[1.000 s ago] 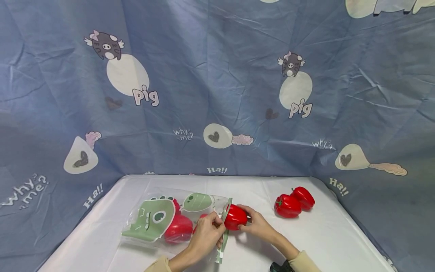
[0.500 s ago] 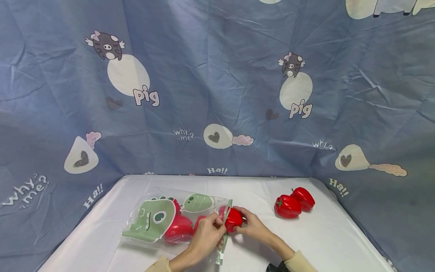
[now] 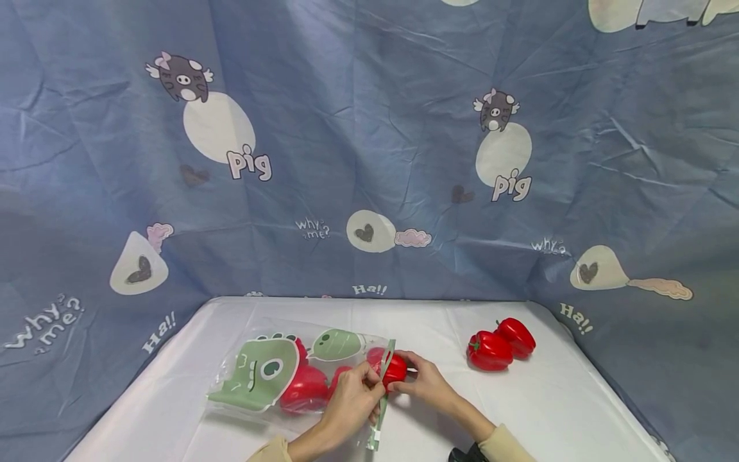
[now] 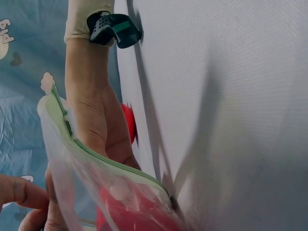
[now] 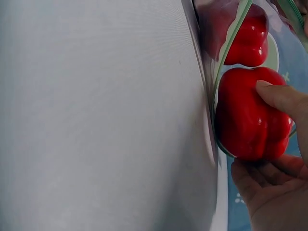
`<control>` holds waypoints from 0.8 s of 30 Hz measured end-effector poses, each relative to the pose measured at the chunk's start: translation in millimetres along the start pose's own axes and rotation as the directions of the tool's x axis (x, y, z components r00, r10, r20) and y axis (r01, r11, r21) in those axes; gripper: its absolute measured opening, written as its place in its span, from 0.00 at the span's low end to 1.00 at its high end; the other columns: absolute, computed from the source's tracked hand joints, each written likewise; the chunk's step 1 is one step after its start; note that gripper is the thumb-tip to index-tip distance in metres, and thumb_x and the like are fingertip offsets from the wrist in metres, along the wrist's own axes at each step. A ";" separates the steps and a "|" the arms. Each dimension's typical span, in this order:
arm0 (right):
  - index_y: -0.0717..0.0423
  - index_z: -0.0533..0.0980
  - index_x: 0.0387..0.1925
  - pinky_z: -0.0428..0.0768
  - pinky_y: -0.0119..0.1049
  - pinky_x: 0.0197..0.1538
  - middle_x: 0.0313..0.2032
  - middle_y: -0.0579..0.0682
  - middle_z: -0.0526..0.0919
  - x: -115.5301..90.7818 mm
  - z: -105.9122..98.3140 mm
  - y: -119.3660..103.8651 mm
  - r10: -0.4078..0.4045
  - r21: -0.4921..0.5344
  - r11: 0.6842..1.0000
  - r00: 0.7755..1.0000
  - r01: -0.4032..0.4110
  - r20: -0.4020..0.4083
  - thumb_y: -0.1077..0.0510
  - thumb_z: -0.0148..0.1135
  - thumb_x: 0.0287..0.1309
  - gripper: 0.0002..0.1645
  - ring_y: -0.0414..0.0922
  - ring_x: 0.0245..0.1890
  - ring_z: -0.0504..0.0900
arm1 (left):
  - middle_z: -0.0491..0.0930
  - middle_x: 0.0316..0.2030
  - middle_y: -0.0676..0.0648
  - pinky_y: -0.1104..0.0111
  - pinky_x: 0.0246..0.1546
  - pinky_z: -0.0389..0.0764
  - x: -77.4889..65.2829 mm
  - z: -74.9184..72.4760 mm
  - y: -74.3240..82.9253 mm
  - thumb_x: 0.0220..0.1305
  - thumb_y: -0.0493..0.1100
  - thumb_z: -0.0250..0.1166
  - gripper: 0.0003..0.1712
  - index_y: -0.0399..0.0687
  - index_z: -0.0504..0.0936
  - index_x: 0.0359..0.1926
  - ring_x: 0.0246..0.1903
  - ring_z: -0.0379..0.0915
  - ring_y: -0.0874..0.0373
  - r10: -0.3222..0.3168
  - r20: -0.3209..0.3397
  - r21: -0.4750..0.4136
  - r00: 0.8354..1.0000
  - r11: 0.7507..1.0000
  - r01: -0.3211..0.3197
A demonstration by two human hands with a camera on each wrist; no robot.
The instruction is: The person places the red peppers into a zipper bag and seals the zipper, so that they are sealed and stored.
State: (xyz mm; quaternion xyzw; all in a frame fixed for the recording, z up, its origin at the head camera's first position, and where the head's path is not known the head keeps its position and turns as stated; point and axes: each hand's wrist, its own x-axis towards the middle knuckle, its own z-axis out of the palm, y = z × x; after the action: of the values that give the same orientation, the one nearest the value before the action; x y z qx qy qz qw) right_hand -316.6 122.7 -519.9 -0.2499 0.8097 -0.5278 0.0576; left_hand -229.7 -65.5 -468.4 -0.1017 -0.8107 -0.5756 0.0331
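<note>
A clear zip bag [image 3: 260, 378] with green cartoon prints lies on the table, several red bell peppers [image 3: 305, 389] showing through it. My left hand [image 3: 353, 396] pinches the bag's green-edged mouth. At that opening my right hand [image 3: 426, 384] grips a red bell pepper [image 3: 396, 372], partly inside the bag. In the right wrist view the thumb lies on one side of this bell pepper [image 5: 252, 115] and the fingers on the other, with another bell pepper [image 5: 248, 41] beyond it. The left wrist view has the bag's mouth [image 4: 110, 163] in front of the right hand.
Two more red bell peppers [image 3: 489, 350] [image 3: 516, 337] touch each other on the white table [image 3: 439, 321], to the right of the bag. A blue cloth [image 3: 369, 160] with pig prints hangs behind the table.
My right hand has moved left, pushing the bell pepper further into the bag's mouth. The left hand has stayed in place on the bag's edge.
</note>
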 end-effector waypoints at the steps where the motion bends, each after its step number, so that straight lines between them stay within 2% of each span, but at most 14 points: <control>1: 0.65 0.67 0.62 0.83 0.40 0.53 0.58 0.67 0.74 -0.8 -0.5 0.6 -0.002 -0.003 1.000 1.000 0.002 -0.004 0.55 0.73 0.49 0.41 0.60 0.54 0.79 | 0.75 0.13 0.51 0.68 0.10 0.78 0.1 0.3 0.1 0.59 0.33 0.59 0.02 0.42 0.74 0.31 0.09 0.71 0.63 0.001 -0.002 0.002 1.000 1.000 -0.001; 10: 0.66 0.69 0.60 0.82 0.41 0.54 0.54 0.62 0.78 -7.6 -8.7 -3.5 0.004 0.003 1.000 1.000 -0.004 -0.019 0.59 0.73 0.48 0.38 0.57 0.53 0.79 | 0.75 0.13 0.51 0.68 0.09 0.77 0.9 1.0 -0.2 0.59 0.34 0.59 0.01 0.40 0.74 0.31 0.09 0.70 0.63 -0.003 -0.005 0.007 1.000 1.000 0.003; 13: 0.64 0.70 0.59 0.83 0.39 0.53 0.53 0.61 0.79 -5.8 -7.8 0.7 0.001 0.002 1.000 1.000 -0.001 -0.026 0.58 0.73 0.49 0.36 0.55 0.53 0.80 | 0.75 0.12 0.51 0.68 0.09 0.78 0.8 0.8 -0.6 0.59 0.33 0.59 0.02 0.41 0.74 0.31 0.08 0.70 0.62 -0.002 -0.004 -0.001 1.000 1.000 0.002; 20: 0.73 0.68 0.58 0.79 0.52 0.56 0.50 0.67 0.79 -2.7 0.3 -7.8 -0.029 0.023 0.999 0.999 0.030 -0.042 0.64 0.70 0.50 0.35 0.62 0.53 0.79 | 0.76 0.13 0.50 0.67 0.09 0.78 0.6 1.7 -2.6 0.59 0.33 0.59 0.02 0.41 0.74 0.31 0.08 0.71 0.62 0.004 0.000 -0.013 1.000 1.000 -0.004; 24: 0.73 0.69 0.58 0.80 0.49 0.56 0.49 0.66 0.80 1.1 5.2 -5.9 -0.033 0.021 0.999 0.998 0.034 -0.060 0.64 0.70 0.50 0.34 0.60 0.53 0.80 | 0.76 0.13 0.50 0.67 0.09 0.78 0.8 2.1 -2.7 0.59 0.34 0.60 0.02 0.42 0.75 0.30 0.08 0.71 0.62 0.004 -0.005 -0.009 1.000 1.000 -0.004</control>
State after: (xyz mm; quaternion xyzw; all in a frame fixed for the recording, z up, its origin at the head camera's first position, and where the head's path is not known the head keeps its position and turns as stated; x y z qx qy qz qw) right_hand -313.7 115.9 -516.8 -0.2470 0.8009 -0.5447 0.0274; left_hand -230.9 -64.3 -471.4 -0.1023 -0.8077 -0.5795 0.0358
